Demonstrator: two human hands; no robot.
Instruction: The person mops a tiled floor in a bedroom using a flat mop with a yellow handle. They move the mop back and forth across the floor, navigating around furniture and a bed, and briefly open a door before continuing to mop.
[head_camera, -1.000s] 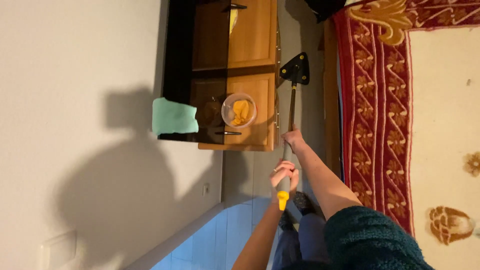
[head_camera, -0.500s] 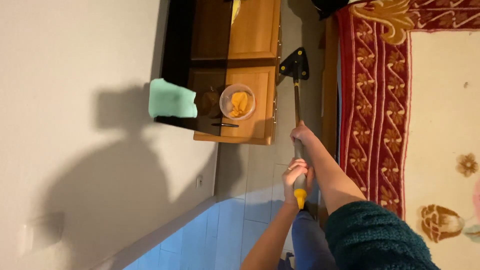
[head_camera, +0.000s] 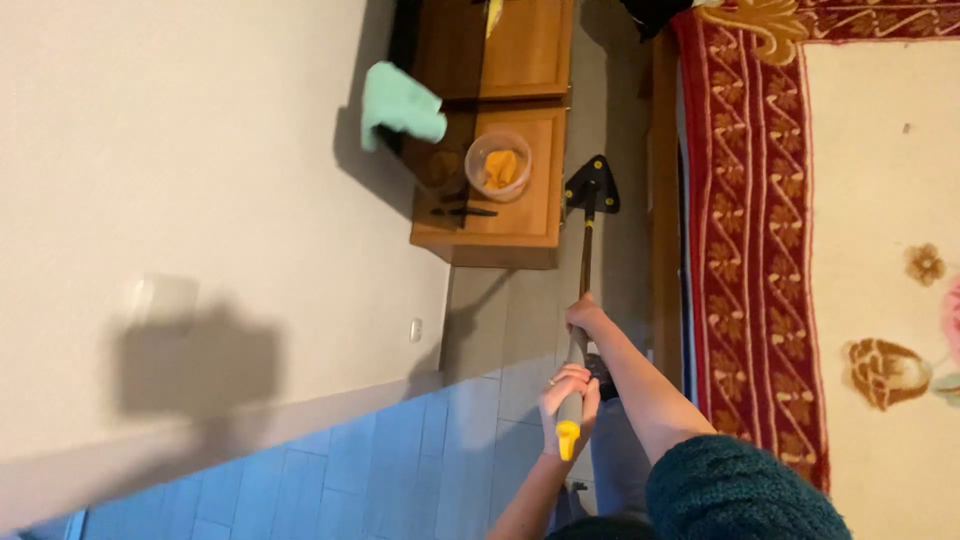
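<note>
I hold a long mop handle with both hands. My right hand, on a dark green sleeved arm, grips the pole partway down. My left hand, with a ring on it, is shut around the grey grip just above the yellow end cap. The black triangular mop head rests on the grey floor strip beside the low wooden cabinet.
On the cabinet stand a clear bowl with orange cloth, a dark jar, a pen and a mint green cloth. A red patterned rug lies on the right, a white wall on the left, blue tiles below.
The mop head has slid back along the floor toward the cabinet's near end, and both hands have drawn back with the handle. The view has shifted, so the cabinet sits higher.
</note>
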